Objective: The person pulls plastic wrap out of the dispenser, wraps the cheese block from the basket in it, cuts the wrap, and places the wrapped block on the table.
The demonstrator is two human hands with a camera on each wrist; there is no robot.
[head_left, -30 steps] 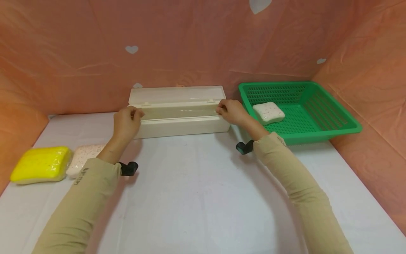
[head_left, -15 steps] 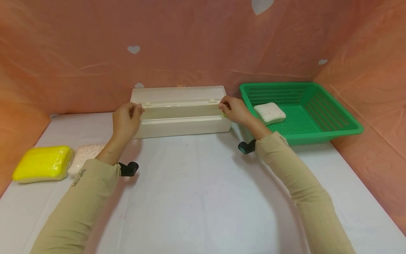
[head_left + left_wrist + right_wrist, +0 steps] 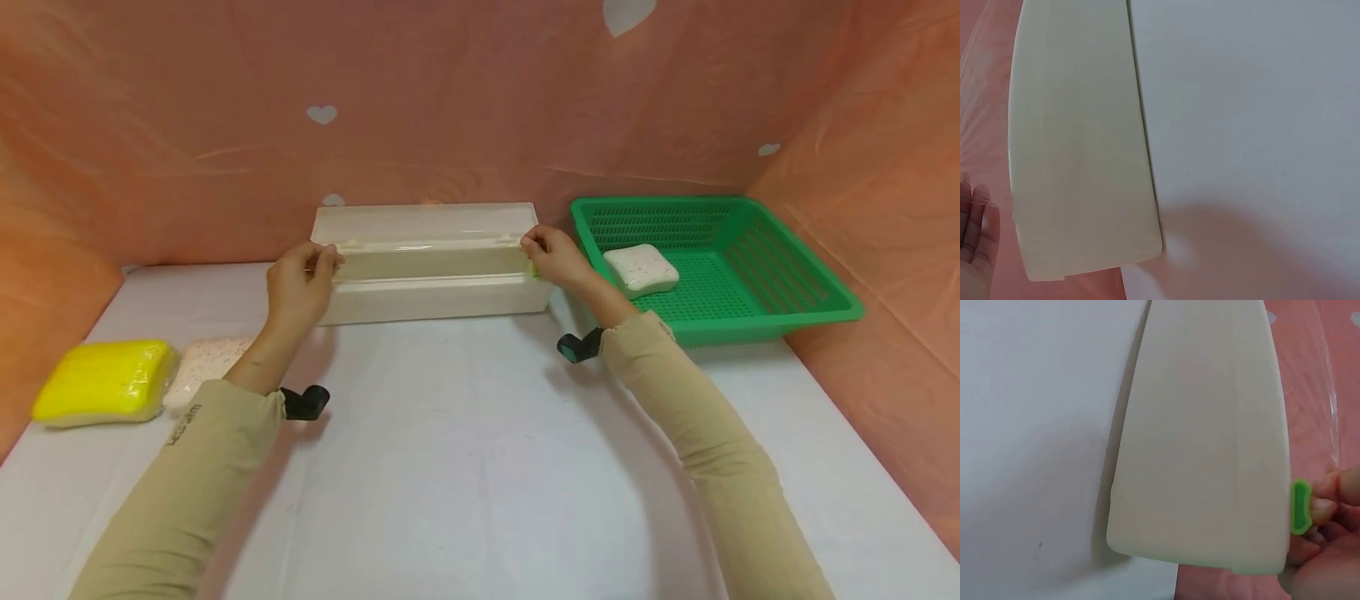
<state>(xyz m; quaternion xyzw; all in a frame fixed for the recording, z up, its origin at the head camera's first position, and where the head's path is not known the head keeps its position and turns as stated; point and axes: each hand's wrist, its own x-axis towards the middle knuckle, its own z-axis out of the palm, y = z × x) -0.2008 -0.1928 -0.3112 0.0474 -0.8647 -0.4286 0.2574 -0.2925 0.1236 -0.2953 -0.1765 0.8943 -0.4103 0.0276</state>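
A long white box lies crosswise at the back, its lid raised behind it. My left hand pinches clear film at the box's left end, thumb and fingertips together. At the right end, my right hand pinches the film's other side. Stretched film shows beside the box in the left wrist view, where part of the left hand appears. The right wrist view has a green piece against the box's end, touching or close to the fingers of the right hand.
A green basket stands at the back right with a speckled white block inside. On the left of the white table lie a yellow block and a wrapped speckled block, partly behind the left arm. An orange cloth rises behind.
My right hand has risen slightly from the box's right end, and the green piece now shows under it. The left hand has risen slightly too. The box lid remains raised.
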